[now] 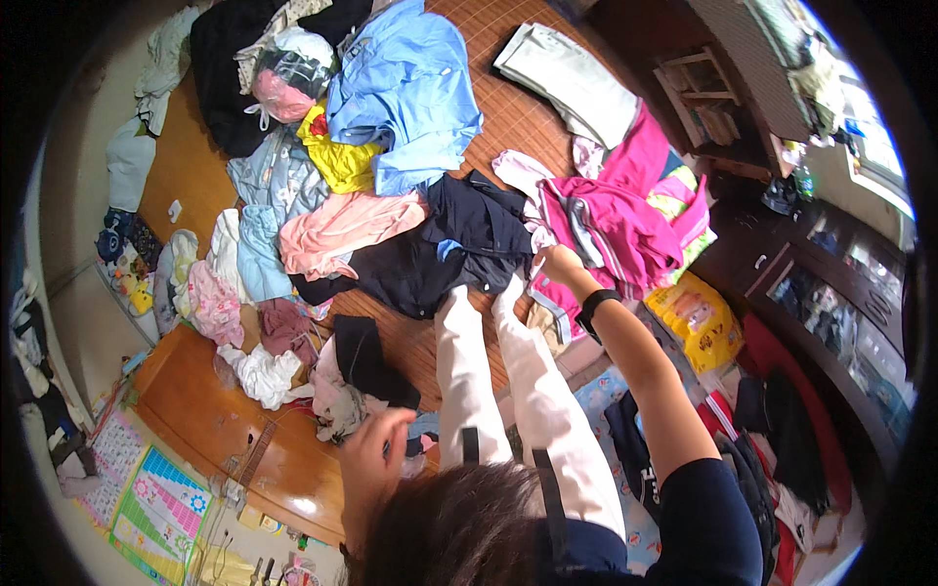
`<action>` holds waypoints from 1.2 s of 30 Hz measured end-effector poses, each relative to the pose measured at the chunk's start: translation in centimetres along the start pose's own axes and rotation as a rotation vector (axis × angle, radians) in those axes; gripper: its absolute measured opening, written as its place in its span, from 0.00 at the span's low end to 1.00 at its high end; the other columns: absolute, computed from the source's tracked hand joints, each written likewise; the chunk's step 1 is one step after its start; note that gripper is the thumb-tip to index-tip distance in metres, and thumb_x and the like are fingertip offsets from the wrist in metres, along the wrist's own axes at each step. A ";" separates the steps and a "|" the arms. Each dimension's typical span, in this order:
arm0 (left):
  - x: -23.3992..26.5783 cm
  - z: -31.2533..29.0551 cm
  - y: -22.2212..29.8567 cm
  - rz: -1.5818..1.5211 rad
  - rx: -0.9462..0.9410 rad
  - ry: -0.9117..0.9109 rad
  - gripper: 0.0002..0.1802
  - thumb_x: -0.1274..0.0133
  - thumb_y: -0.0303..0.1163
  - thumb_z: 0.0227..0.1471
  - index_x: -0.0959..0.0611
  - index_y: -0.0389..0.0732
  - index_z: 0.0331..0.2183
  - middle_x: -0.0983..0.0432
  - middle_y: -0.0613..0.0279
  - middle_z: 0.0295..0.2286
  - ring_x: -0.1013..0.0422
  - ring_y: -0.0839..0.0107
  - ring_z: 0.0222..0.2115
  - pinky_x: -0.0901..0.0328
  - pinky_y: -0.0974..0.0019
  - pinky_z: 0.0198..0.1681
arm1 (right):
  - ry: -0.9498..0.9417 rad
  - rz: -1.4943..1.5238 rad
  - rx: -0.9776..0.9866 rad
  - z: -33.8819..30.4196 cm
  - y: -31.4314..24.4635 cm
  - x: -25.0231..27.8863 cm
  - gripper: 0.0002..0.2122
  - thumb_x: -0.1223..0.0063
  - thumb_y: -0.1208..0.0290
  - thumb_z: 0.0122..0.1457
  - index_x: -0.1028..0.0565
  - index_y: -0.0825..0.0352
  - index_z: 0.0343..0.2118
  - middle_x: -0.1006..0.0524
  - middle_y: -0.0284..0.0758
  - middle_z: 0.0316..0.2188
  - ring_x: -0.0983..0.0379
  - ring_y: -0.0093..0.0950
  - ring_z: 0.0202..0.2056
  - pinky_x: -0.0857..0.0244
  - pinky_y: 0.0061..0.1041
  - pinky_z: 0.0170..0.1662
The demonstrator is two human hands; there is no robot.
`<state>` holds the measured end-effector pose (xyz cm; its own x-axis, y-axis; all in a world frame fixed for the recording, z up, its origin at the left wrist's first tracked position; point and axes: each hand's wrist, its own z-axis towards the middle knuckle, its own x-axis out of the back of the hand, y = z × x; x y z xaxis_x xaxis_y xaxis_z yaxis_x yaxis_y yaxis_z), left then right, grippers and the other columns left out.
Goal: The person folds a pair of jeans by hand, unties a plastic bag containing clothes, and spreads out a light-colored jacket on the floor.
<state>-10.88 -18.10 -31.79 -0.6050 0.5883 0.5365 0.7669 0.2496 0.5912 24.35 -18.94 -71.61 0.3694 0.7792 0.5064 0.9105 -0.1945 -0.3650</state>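
Observation:
My right hand (559, 264), a dark band on its wrist, reaches out to the clothes in front of my legs. Its fingers are curled together at the border between a magenta jacket (635, 230) and dark navy clothing (479, 220); what they hold is hidden. My left hand (376, 454) is raised at the lower middle, fingers loosely bent and apart, with nothing seen in it. Below it lies a crumpled pale pink garment (337, 405) beside a folded black cloth (366, 361). A peach garment (352, 230) spreads left of the navy clothing.
My legs in white trousers (469, 381) extend over the brown slatted mat (503, 127). A light blue shirt (405, 93), a yellow garment (337, 156) and folded white cloth (567, 78) lie farther off. A yellow package (696, 317) sits at right, near a dark cabinet (831, 283).

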 end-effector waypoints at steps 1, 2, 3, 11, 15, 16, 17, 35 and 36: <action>-1.7 1.2 -2.8 -0.053 0.023 -0.055 0.07 0.48 0.22 0.55 0.19 0.39 0.37 0.21 0.54 0.33 0.23 0.59 0.33 0.29 0.64 0.36 | -0.021 0.005 -0.053 3.1 -0.3 0.1 0.12 0.49 0.73 0.53 0.18 0.54 0.38 0.18 0.40 0.35 0.21 0.39 0.39 0.27 0.37 0.43; -2.5 2.6 -3.6 -0.052 0.123 -0.154 0.09 0.47 0.23 0.53 0.18 0.37 0.39 0.21 0.55 0.33 0.23 0.60 0.34 0.29 0.62 0.40 | -0.051 0.008 -0.116 6.1 0.1 -0.6 0.12 0.48 0.73 0.52 0.18 0.54 0.38 0.19 0.41 0.37 0.21 0.40 0.42 0.28 0.37 0.44; -4.0 4.7 -5.0 -0.064 0.139 -0.202 0.09 0.47 0.23 0.53 0.18 0.37 0.39 0.21 0.55 0.33 0.23 0.60 0.34 0.29 0.62 0.40 | 0.032 0.031 -0.185 8.9 2.1 -2.8 0.11 0.49 0.74 0.54 0.18 0.55 0.38 0.19 0.42 0.37 0.21 0.42 0.42 0.28 0.38 0.44; -10.2 10.9 -13.8 -0.054 0.346 -0.182 0.10 0.48 0.25 0.54 0.19 0.37 0.39 0.21 0.55 0.34 0.23 0.60 0.35 0.30 0.62 0.40 | 0.282 0.074 -0.359 21.0 1.9 -10.2 0.24 0.51 0.76 0.55 0.35 0.60 0.57 0.34 0.41 0.58 0.32 0.45 0.54 0.32 0.39 0.53; -11.6 11.9 -15.5 -0.091 0.396 -0.142 0.10 0.49 0.26 0.54 0.19 0.37 0.40 0.21 0.55 0.34 0.23 0.60 0.35 0.30 0.62 0.41 | 0.128 0.217 -0.420 21.3 4.0 -11.0 0.38 0.53 0.80 0.53 0.48 0.53 0.68 0.48 0.43 0.68 0.35 0.44 0.60 0.34 0.38 0.58; -11.7 11.7 -16.0 -0.098 0.413 -0.123 0.11 0.49 0.27 0.54 0.19 0.37 0.40 0.21 0.55 0.34 0.23 0.60 0.35 0.30 0.62 0.41 | 0.210 0.170 -0.356 21.7 3.7 -11.2 0.36 0.53 0.80 0.53 0.45 0.53 0.66 0.42 0.44 0.65 0.33 0.46 0.57 0.33 0.39 0.56; -11.7 11.8 -16.3 -0.105 0.423 -0.093 0.11 0.49 0.27 0.54 0.19 0.37 0.40 0.21 0.55 0.34 0.23 0.60 0.36 0.30 0.62 0.41 | 0.186 0.184 -0.317 21.6 3.6 -10.5 0.34 0.53 0.79 0.53 0.43 0.52 0.65 0.38 0.44 0.63 0.31 0.46 0.56 0.33 0.40 0.55; -14.7 9.2 -27.1 -0.387 0.624 0.446 0.14 0.52 0.32 0.56 0.19 0.37 0.42 0.21 0.54 0.36 0.24 0.61 0.37 0.31 0.62 0.42 | 0.546 -0.380 0.351 31.1 -20.5 -1.8 0.39 0.40 0.81 0.41 0.33 0.45 0.61 0.56 0.38 0.70 0.46 0.48 0.64 0.41 0.48 0.61; -14.9 9.2 -27.6 -0.410 0.636 0.466 0.14 0.52 0.32 0.56 0.19 0.37 0.42 0.21 0.54 0.36 0.24 0.61 0.37 0.31 0.62 0.42 | 0.364 -0.148 0.201 32.6 -21.1 -1.4 0.53 0.33 0.79 0.39 0.52 0.43 0.68 0.55 0.43 0.69 0.35 0.49 0.58 0.32 0.42 0.55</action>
<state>-21.06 -26.70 -61.67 -0.7773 0.0205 0.6287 0.3606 0.8336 0.4185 -1.44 3.52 -90.12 0.3115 0.5222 0.7939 0.9177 0.0515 -0.3940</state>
